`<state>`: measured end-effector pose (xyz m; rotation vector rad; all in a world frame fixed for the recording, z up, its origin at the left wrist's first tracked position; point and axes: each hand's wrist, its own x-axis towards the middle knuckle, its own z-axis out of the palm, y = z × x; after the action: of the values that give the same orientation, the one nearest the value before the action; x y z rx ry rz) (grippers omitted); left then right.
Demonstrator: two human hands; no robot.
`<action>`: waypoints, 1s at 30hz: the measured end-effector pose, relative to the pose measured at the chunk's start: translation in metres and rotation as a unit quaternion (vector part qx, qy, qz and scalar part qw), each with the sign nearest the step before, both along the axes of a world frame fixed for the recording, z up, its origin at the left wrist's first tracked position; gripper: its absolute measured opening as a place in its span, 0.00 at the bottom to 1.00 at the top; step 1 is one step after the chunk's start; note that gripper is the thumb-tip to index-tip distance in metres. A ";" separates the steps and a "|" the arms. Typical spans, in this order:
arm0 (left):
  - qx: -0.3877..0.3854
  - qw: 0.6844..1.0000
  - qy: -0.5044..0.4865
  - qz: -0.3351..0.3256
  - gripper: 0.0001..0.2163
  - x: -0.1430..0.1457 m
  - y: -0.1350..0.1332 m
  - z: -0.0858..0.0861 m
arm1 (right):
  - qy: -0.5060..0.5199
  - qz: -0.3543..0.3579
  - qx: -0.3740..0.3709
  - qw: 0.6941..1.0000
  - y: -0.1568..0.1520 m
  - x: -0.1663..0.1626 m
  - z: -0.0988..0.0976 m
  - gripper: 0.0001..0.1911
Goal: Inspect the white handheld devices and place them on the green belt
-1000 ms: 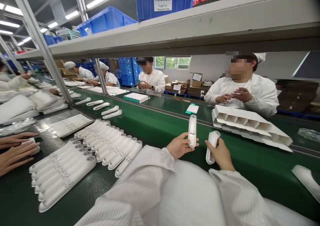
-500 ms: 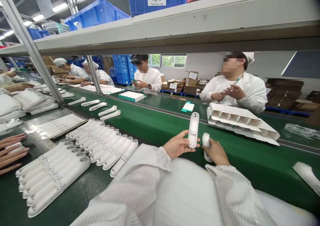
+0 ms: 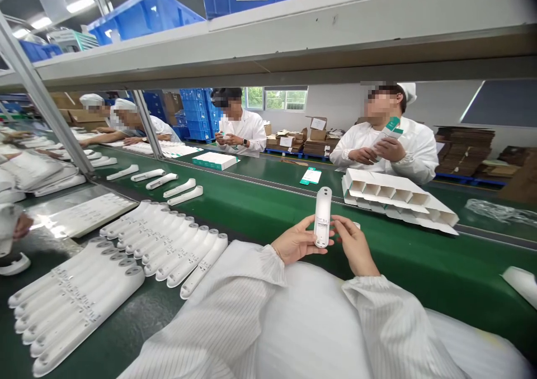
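Observation:
My left hand holds a slim white handheld device upright, its rounded tip with a dark hole at the top. A rectangular recess faces me in the lower half. Bent fingers of my right hand meet the device's right edge; whether a small part is between them is hidden. Just behind that hand, the end of another white piece shows, mostly covered. To the left, a row of white housings lies side by side, with a second row nearer to me.
Several white handles lie along the green belt. Across it, a co-worker holds a white and green carton behind a divided white box. A shelf with blue bins runs overhead. Another person's hand is at the left.
My right hand has come off the other white piece and up to the device's side. That piece sits farther right. The far co-worker now holds a carton. The view has shifted slightly.

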<state>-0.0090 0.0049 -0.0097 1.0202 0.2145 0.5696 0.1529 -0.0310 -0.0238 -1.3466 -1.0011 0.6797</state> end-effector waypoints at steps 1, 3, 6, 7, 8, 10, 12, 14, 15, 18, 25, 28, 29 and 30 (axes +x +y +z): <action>0.001 1.000 -0.002 0.000 0.29 0.000 0.000 -0.001 | 0.017 0.003 0.007 1.000 -0.001 -0.003 0.001 0.19; 0.001 1.000 -0.002 0.000 0.30 0.001 0.001 -0.003 | 0.058 0.007 0.025 0.998 -0.003 -0.007 0.003 0.19; 0.001 1.000 0.002 -0.001 0.31 0.001 0.002 -0.005 | 0.136 0.017 0.044 0.990 -0.005 -0.011 0.006 0.19; 0.002 1.000 0.002 -0.003 0.31 0.000 0.001 -0.005 | 0.163 0.030 0.045 0.985 -0.006 -0.012 0.008 0.19; 0.003 1.000 0.003 -0.005 0.31 0.000 0.001 -0.005 | 0.190 0.052 0.044 0.980 -0.007 -0.013 0.010 0.19; 0.006 1.000 0.004 -0.010 0.30 -0.001 0.000 -0.005 | 0.231 0.111 0.036 0.966 -0.009 -0.015 0.015 0.19; 0.009 1.000 0.005 -0.018 0.29 -0.001 0.000 -0.004 | 0.265 0.156 0.025 0.951 -0.012 -0.017 0.018 0.19; 0.011 1.000 0.004 -0.027 0.29 -0.003 -0.001 -0.004 | 0.298 0.176 0.017 0.938 -0.012 -0.018 0.018 0.21; 0.013 0.999 0.004 -0.031 0.30 -0.003 -0.001 -0.003 | 0.314 0.183 0.016 0.932 -0.012 -0.018 0.017 0.22; 0.022 0.999 0.003 -0.038 0.31 -0.007 0.000 -0.003 | 0.339 0.215 0.017 0.916 -0.012 -0.018 0.014 0.21; 0.079 0.996 0.039 0.001 0.33 -0.007 0.000 -0.004 | 0.329 0.242 0.032 0.912 -0.011 -0.017 0.010 0.16; 0.143 0.983 0.092 0.071 0.40 0.000 0.002 -0.010 | 0.319 0.196 0.029 0.927 -0.007 -0.019 0.007 0.14; 0.168 0.975 0.112 0.093 0.42 0.002 0.002 -0.012 | 0.319 0.183 0.025 0.930 -0.006 -0.019 0.006 0.14; 0.190 0.967 0.129 0.110 0.43 0.004 0.003 -0.014 | 0.323 0.177 0.018 0.930 -0.005 -0.020 0.006 0.14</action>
<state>-0.0050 0.0082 -0.0232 1.4574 0.4661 0.6954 0.1332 -0.0363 -0.0179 -0.8128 -0.7059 1.2715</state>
